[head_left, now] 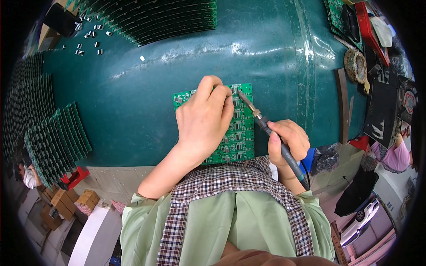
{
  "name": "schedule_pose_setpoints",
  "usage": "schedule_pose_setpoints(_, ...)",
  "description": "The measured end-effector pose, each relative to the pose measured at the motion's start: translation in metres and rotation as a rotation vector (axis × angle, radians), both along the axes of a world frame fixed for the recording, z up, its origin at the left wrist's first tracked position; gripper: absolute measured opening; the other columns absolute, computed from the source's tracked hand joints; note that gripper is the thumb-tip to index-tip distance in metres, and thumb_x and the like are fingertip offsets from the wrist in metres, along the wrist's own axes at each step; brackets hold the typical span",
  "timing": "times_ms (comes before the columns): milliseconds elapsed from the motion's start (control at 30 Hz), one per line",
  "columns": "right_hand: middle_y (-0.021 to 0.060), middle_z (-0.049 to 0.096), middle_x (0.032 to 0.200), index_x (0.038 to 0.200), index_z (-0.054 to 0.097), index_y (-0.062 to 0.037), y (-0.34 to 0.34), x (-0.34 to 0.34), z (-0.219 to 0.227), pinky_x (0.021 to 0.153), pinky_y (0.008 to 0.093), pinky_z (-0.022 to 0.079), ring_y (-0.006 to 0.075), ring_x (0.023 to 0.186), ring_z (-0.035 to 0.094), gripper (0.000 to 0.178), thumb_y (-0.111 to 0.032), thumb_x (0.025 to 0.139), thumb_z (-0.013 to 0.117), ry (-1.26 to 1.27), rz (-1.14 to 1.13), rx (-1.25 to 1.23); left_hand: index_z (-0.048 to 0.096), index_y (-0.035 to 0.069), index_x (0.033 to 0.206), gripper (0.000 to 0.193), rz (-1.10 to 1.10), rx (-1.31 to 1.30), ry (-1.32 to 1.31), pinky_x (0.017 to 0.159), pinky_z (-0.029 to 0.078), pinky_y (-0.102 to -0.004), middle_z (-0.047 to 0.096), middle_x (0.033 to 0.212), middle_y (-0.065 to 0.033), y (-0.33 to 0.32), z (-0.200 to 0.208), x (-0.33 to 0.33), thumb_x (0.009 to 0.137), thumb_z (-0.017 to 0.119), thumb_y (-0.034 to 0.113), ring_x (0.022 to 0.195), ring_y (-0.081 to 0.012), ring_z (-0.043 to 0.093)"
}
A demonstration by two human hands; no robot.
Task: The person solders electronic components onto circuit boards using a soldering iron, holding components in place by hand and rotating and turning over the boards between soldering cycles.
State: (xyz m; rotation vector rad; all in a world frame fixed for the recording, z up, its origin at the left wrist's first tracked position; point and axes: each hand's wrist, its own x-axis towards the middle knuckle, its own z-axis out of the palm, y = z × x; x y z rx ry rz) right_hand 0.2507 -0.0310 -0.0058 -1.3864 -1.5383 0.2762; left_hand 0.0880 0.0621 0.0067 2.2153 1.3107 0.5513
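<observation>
A green circuit board panel [239, 136] made of repeated small sections lies on the teal table mat in front of me, close to the near edge. My left hand [199, 117] rests over its left half, fingers curled and pinched near the far edge; what they hold, if anything, is hidden. In my right hand [289, 141] is a soldering iron [262, 120], gripped by its dark handle. The iron slants up and left, its tip at the panel's far right part, just right of my left fingertips. A dark cord runs by the handle.
Stacked circuit boards [164, 20] stand at the far side, with more board stacks [60, 139] at the left. Small metal parts [93, 33] lie scattered at the far left near a black container [61, 20]. A tape roll [355, 64] and a dark bar [341, 105] are on the right.
</observation>
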Motion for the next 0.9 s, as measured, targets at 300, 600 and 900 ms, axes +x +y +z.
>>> schedule_pose_setpoints(300, 0.0116, 0.060, 0.061, 0.081, 0.062, 0.0042, -0.010, 0.003, -0.004, 0.046, 0.0295, 0.048, 0.0230, 0.051, 0.060, 0.011, -0.004, 0.074, 0.063, -0.009, -0.012, 0.029, 0.058, 0.006, 0.083, 0.009, -0.049, -0.072, -0.018, 0.054, 0.047, -0.0361, 0.054, 0.093, -0.0039, 0.002, 0.001, -0.002, 0.077, 0.065, 0.007, 0.067, -0.0240, 0.060)
schedule_pose_setpoints(600, 0.0106, 0.059, 0.059, 0.079, 0.062, 0.0031, -0.014, 0.004, -0.003, 0.045, 0.0300, 0.046, 0.0221, 0.047, 0.058, 0.010, -0.007, 0.075, 0.061, -0.003, 0.009, 0.058, 0.060, 0.004, 0.089, 0.014, -0.009, -0.109, -0.128, 0.067, 0.049, -0.0327, 0.059, 0.093, -0.0075, -0.012, 0.001, -0.009, 0.076, 0.066, 0.001, 0.080, -0.0255, 0.061)
schedule_pose_setpoints(900, 0.0100, 0.058, 0.060, 0.079, 0.062, 0.0027, -0.013, 0.007, -0.007, 0.044, 0.0290, 0.046, 0.0219, 0.048, 0.058, 0.010, -0.005, 0.073, 0.061, -0.011, 0.039, 0.051, 0.060, 0.005, 0.089, 0.014, -0.006, -0.119, -0.095, 0.064, 0.049, -0.0337, 0.058, 0.093, -0.0071, -0.014, -0.003, -0.005, 0.077, 0.065, 0.002, 0.077, -0.0260, 0.061)
